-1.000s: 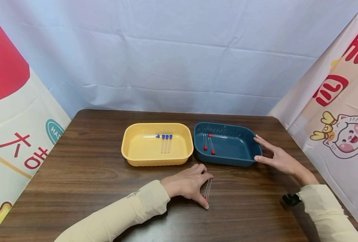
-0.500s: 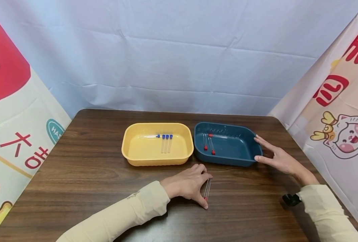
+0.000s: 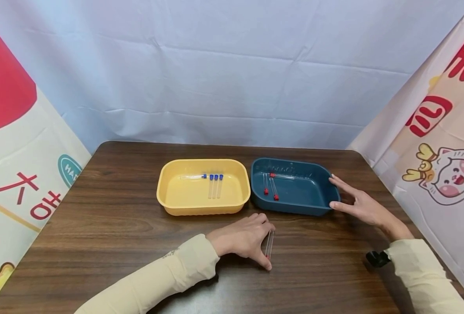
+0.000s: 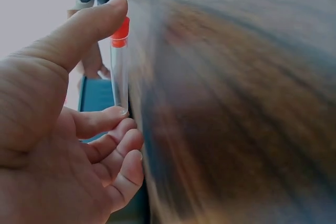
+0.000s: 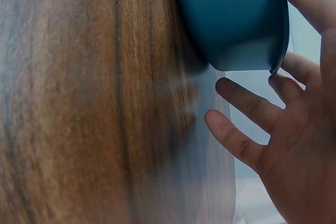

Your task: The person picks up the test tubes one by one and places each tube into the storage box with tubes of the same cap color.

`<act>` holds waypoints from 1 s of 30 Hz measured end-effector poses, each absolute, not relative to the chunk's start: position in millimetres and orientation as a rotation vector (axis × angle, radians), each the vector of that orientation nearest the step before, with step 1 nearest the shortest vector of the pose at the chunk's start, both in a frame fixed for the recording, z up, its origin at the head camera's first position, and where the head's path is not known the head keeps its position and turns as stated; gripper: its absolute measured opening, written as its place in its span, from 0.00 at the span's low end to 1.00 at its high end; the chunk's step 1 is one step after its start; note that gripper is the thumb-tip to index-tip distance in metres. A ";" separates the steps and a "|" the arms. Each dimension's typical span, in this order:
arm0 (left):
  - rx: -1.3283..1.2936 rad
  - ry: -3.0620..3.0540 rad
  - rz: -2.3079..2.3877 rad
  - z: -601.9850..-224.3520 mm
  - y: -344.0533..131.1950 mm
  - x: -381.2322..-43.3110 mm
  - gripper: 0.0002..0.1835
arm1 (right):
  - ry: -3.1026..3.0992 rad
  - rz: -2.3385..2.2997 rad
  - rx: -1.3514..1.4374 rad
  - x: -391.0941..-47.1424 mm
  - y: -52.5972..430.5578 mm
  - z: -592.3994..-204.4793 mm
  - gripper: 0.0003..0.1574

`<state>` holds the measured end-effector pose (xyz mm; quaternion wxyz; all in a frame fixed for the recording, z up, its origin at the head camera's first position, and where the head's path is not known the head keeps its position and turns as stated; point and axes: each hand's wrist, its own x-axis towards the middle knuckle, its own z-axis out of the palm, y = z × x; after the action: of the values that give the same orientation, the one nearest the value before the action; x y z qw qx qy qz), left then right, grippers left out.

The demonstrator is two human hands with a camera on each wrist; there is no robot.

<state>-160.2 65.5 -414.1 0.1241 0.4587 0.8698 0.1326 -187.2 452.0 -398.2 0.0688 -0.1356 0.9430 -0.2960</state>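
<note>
A clear test tube with a red cap (image 4: 119,72) is held lengthwise in my left hand (image 3: 243,237). The thumb is at the cap end and the index finger at the rounded bottom, close over the table in front of the tubs. My right hand (image 3: 363,207) rests at the right end of the dark blue tub (image 3: 294,210), thumb and fingers spread at its rim. Inside that tub lie three red-capped test tubes (image 3: 274,187). To its left, the yellow tub (image 3: 204,210) holds several blue-capped test tubes (image 3: 215,187), one lying crosswise.
The two tubs stand side by side on a dark wood table (image 3: 110,209), their near ends almost meeting. A white cloth (image 3: 232,78) hangs behind the table. Printed cloths flank it on both sides. A black strap device (image 3: 377,259) sits by the right sleeve.
</note>
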 end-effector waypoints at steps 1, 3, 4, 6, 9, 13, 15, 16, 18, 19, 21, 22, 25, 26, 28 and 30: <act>1.337 2.532 0.397 -412.7 65.7 -160.6 0.46 | 2.840 -0.892 -0.408 -187.3 452.0 -398.1 0.51; 1.335 2.523 0.418 -410.2 66.6 -161.4 0.46 | 2.839 -0.894 -0.406 -187.6 452.2 -398.0 0.51; 1.337 2.523 0.425 -408.7 66.9 -161.6 0.46 | 2.840 -0.893 -0.407 -187.8 452.2 -398.0 0.51; 1.340 2.523 0.437 -405.5 67.9 -161.8 0.46 | 2.844 -0.888 -0.408 -188.1 452.2 -398.1 0.51; 1.361 2.523 0.447 -401.0 69.9 -163.5 0.47 | 2.844 -0.886 -0.407 -188.6 451.9 -397.6 0.51; 1.397 2.546 0.449 -393.9 73.2 -165.9 0.46 | 2.847 -0.879 -0.397 -188.5 451.7 -397.6 0.51; 1.406 2.559 0.453 -389.8 74.8 -166.4 0.46 | 2.848 -0.880 -0.393 -188.2 451.9 -398.1 0.51; 1.409 2.563 0.458 -387.6 75.7 -166.7 0.47 | 2.848 -0.879 -0.393 -188.0 452.1 -398.4 0.51; 1.415 2.565 0.475 -383.3 77.3 -167.2 0.47 | 2.849 -0.881 -0.394 -187.7 452.4 -398.9 0.51; 1.420 2.568 0.480 -381.2 78.1 -167.4 0.48 | 2.848 -0.883 -0.395 -187.6 452.5 -399.1 0.51; 1.434 2.578 0.485 -377.3 80.0 -168.4 0.48 | 2.849 -0.884 -0.397 -187.5 452.8 -399.7 0.51; 1.441 2.584 0.486 -375.4 80.9 -168.8 0.49 | 2.849 -0.886 -0.399 -187.4 452.9 -400.0 0.51; 1.457 2.601 0.476 -370.1 83.5 -170.8 0.49 | 2.848 -0.891 -0.400 -187.0 452.5 -400.2 0.51; 1.460 2.604 0.476 -368.5 84.3 -171.6 0.49 | 2.848 -0.892 -0.399 -186.9 452.3 -400.2 0.51; 1.455 2.613 0.477 -365.6 85.6 -173.5 0.50 | 2.844 -0.897 -0.394 -187.0 451.9 -400.0 0.52; 1.442 2.627 0.485 -363.3 86.7 -176.0 0.50 | 2.842 -0.899 -0.391 -187.3 451.6 -399.9 0.52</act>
<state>-176.0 86.7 -363.3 0.0529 0.4743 0.8642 0.1594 -187.3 451.6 -399.9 0.0676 -0.1299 0.9432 -0.2983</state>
